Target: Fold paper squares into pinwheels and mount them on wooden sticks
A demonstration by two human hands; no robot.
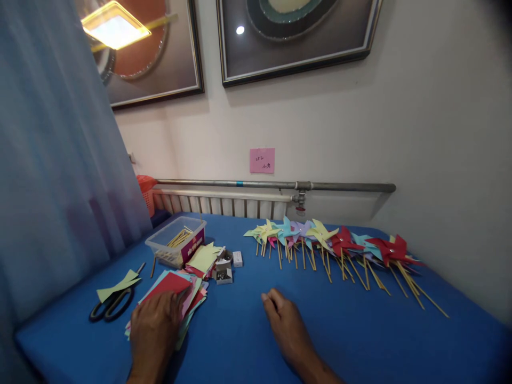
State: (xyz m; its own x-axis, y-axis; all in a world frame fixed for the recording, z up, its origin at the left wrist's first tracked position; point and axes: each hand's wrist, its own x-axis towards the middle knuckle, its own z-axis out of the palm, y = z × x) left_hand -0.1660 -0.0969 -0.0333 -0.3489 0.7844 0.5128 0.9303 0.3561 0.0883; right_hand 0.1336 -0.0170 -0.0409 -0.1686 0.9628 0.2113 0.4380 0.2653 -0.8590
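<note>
My left hand (154, 328) lies flat, fingers stretched, on a stack of coloured paper sheets (176, 290) with a red sheet on top. My right hand (286, 325) rests on the blue tablecloth (248, 341) with the fingers curled loosely downward; nothing shows in it. A row of finished paper pinwheels on wooden sticks (332, 248) lies along the far side of the table, in yellow, blue, purple and red.
Black scissors (112, 305) lie left of the stack with a green paper scrap (119, 285) on them. A clear plastic box of wooden sticks (176, 242) stands behind, beside small boxes of pins (224, 272). A curtain hangs on the left, a radiator and pipe (276, 185) run behind.
</note>
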